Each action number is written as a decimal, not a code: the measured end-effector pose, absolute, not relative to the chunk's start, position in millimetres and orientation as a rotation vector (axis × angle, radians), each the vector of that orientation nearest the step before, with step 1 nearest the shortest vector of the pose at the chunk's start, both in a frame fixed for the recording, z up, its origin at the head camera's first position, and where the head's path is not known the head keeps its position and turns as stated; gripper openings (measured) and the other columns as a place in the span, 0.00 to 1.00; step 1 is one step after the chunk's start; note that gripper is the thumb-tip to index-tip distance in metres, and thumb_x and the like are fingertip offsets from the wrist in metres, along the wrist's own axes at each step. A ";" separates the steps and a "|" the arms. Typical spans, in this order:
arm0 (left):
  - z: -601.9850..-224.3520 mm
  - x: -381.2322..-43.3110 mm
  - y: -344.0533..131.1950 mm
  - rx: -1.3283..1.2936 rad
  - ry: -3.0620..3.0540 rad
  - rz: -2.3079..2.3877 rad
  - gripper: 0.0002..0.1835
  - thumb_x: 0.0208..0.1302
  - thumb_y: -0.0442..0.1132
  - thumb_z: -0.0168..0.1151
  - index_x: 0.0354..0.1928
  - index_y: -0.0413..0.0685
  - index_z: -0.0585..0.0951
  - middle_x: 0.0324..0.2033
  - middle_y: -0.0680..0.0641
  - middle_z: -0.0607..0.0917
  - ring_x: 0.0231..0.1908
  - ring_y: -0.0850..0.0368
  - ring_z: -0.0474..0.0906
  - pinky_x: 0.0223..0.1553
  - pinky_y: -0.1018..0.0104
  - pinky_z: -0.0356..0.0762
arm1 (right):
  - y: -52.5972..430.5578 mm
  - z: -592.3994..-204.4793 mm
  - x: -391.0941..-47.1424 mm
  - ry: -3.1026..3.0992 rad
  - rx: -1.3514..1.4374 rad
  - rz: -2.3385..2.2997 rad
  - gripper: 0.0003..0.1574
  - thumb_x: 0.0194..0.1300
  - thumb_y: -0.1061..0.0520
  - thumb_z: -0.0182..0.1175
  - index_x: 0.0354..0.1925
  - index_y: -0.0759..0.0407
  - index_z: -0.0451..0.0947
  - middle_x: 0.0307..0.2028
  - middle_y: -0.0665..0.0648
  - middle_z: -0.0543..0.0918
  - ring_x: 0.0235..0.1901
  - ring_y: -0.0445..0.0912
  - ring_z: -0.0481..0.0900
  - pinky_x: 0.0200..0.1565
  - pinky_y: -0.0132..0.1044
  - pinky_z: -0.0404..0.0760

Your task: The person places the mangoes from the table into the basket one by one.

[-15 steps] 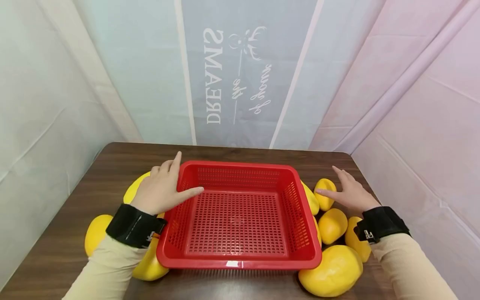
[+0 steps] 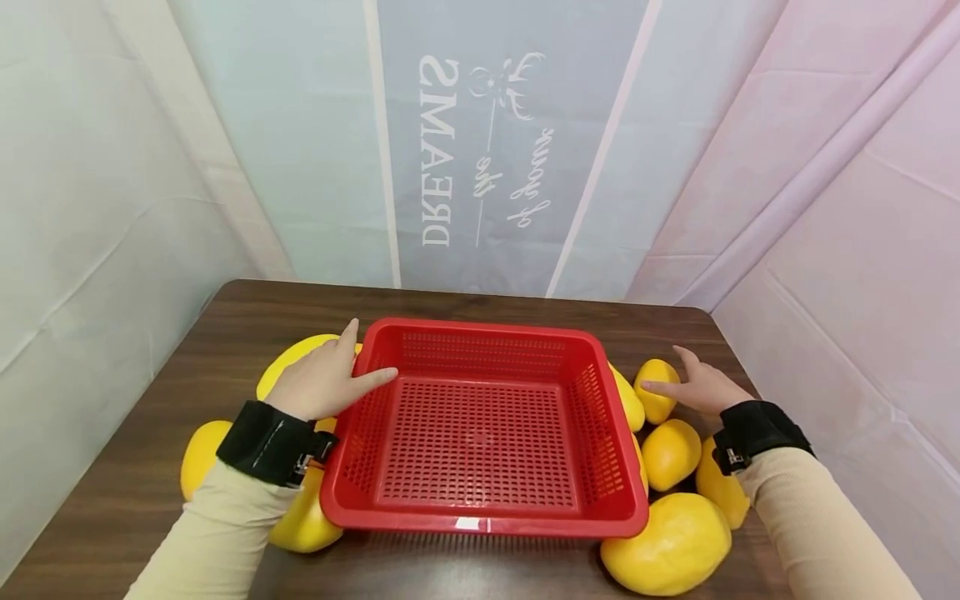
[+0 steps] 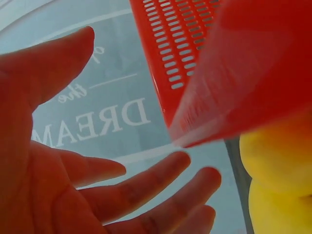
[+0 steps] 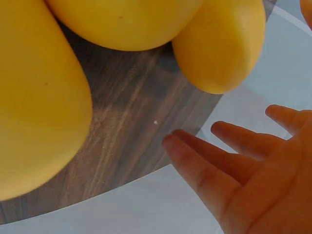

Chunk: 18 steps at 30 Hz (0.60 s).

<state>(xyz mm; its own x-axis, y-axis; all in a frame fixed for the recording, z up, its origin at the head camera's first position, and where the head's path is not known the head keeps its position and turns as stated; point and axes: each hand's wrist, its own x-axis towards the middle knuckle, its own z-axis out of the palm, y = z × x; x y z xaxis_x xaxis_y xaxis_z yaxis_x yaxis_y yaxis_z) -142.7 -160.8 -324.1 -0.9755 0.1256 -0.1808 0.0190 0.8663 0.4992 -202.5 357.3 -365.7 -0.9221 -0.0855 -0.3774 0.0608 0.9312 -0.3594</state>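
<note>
A red perforated plastic basket [image 2: 480, 524], with nothing inside, stands in the middle of the table. My left hand [image 2: 318, 383] hovers by its left rim, thumb over the opening and fingers spread; in the left wrist view the palm holds nothing and the basket's wall [image 3: 243, 68] is beyond the fingertips. Out to the right, my right hand [image 2: 703, 387] is above the table with fingers extended. It is nearest a small yellow fruit [image 2: 657, 400], which its thumb overlaps in the head view. In the right wrist view, smooth yellow fruits [image 4: 219, 48] lie apart from its fingers.
Several yellow fruits flank the basket: a large oval one [image 2: 666, 543] at its front right corner, a smaller one [image 2: 671, 454] behind that, and others [image 2: 202, 454] on the left, partly behind my arm. A wooden table [image 2: 450, 575] meets fabric curtains [image 2: 337, 167] at the back.
The head view has shifted slightly, moving the scene a little rightward. Both hands have drawn slightly nearer to me; the basket and fruits keep their places on the table.
</note>
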 end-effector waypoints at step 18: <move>-344.3 -147.1 -166.8 0.051 2.703 0.857 0.57 0.59 0.55 0.66 0.78 0.28 0.47 0.25 0.45 0.83 0.18 0.57 0.83 0.29 0.58 0.87 | 359.3 -388.1 -206.1 2.608 0.075 -0.615 0.77 0.58 0.22 0.51 0.76 0.78 0.33 0.63 0.89 0.60 0.55 0.76 0.67 0.58 0.74 0.67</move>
<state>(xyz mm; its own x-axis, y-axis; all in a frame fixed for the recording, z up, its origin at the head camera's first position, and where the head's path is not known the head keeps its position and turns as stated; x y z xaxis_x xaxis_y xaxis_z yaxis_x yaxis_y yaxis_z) -147.1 -166.8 -344.3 -0.9531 0.1241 -0.2760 -0.0577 0.8208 0.5683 -206.1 359.3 -388.1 -0.8941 -0.0504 -0.4449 0.1536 0.8988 -0.4105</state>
